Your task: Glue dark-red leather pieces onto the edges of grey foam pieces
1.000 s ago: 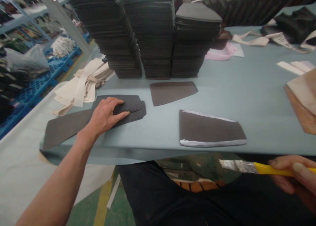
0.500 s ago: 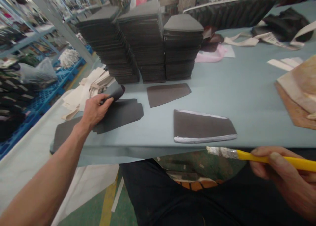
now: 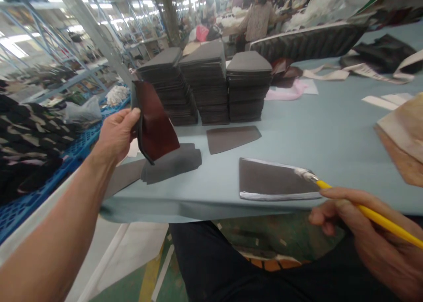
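Observation:
Pinched in my left hand [image 3: 117, 132] is a leather piece [image 3: 157, 123], raised above the table with its glossy red-brown face showing and a grey backing at its edge. Beneath it lie overlapping grey pieces [image 3: 175, 163]. My right hand [image 3: 360, 222] grips a yellow-handled brush [image 3: 373, 214]. Its whitish bristles touch the upper right edge of a dark tapered panel [image 3: 271, 179], which has white strips along its long edges. A single brown-grey piece [image 3: 233, 139] lies flat behind that panel.
Three tall stacks of dark panels [image 3: 208, 82] stand at the back of the blue-green table [image 3: 324, 130]. A pink cloth [image 3: 287, 90] and pale strips lie farther right. At the right edge sits a tan board [image 3: 396, 156]. Blue pallets [image 3: 76, 152] stand left; a person [image 3: 257, 22] is in the background.
My left hand has lifted the leather piece off the grey pieces. The brush in my right hand has moved up onto the panel's edge. The view has tilted upward.

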`<state>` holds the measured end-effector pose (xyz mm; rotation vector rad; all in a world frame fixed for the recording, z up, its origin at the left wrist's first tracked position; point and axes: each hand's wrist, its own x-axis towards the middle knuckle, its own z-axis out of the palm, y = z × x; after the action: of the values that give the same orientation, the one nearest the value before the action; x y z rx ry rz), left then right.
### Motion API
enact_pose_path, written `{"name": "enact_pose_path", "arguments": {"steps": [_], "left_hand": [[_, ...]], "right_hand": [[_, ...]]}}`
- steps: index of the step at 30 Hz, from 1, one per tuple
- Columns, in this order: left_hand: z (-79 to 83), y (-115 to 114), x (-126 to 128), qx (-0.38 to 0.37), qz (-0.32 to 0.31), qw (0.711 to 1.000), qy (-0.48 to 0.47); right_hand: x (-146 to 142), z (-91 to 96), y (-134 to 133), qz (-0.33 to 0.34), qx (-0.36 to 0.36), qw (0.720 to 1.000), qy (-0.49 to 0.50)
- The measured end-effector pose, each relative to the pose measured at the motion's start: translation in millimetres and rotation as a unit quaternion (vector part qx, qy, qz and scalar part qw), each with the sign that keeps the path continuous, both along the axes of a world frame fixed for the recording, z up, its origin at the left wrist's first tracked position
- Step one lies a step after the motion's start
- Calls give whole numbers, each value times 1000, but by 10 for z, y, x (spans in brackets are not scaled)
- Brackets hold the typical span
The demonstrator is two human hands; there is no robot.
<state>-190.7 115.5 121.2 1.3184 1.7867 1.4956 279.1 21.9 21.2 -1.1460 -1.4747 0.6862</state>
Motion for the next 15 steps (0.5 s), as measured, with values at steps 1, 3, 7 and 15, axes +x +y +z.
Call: {"name": "enact_pose_path", "arguments": {"steps": [1,3,7,15], "left_hand": [[-36,-56,110,-6,-19,999,-36],[-122,-187,356,-22,-61,993,-101],[-338,-458,846,-106,-146,964,-197],[-803,-680,1588,-274,-352,870,-212]], "right_hand": [[-12,38,15,32,0,999,-12],[-35,103,40,72,7,996,-53],[-97,188,91,73,53,988,-122],[-264,433,284,102,36,988,-108]]}}
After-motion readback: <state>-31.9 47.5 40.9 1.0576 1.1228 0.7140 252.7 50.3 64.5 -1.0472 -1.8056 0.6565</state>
